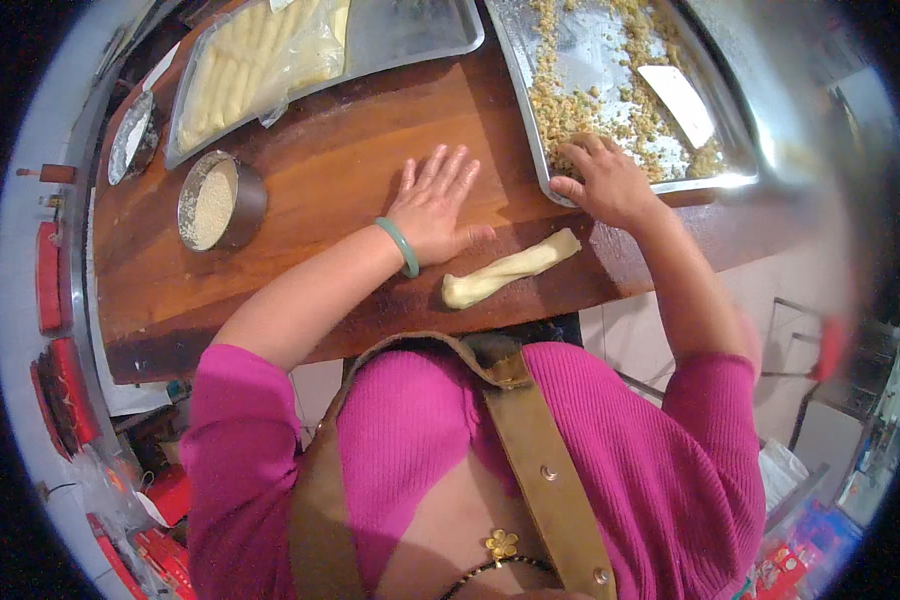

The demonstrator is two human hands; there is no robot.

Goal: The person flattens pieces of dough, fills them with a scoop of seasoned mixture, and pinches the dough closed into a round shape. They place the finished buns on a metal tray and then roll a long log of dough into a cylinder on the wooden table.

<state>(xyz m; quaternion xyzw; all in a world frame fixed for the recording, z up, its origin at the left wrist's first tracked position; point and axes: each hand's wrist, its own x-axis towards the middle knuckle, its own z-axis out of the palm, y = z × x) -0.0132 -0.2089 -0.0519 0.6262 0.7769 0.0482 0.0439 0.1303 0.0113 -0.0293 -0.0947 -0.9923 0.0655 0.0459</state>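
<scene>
Palm down on the wooden table, my left hand has its fingers spread and holds nothing; a green bangle circles that wrist. Just right of it lies an elongated pale dough piece, untouched. At upper right, my right hand reaches over the rim of a metal tray into yellowish crumbly filling. Its fingers are curled among the crumbs, and whatever lies under the fingertips is hidden. A white flat plastic piece rests in that tray, behind my right hand.
At upper left, another tray holds several long dough rolls partly under plastic. A round tin of pale seeds and a smaller dish sit on the table's left side. Red packages are beside the table; metal frames stand at right.
</scene>
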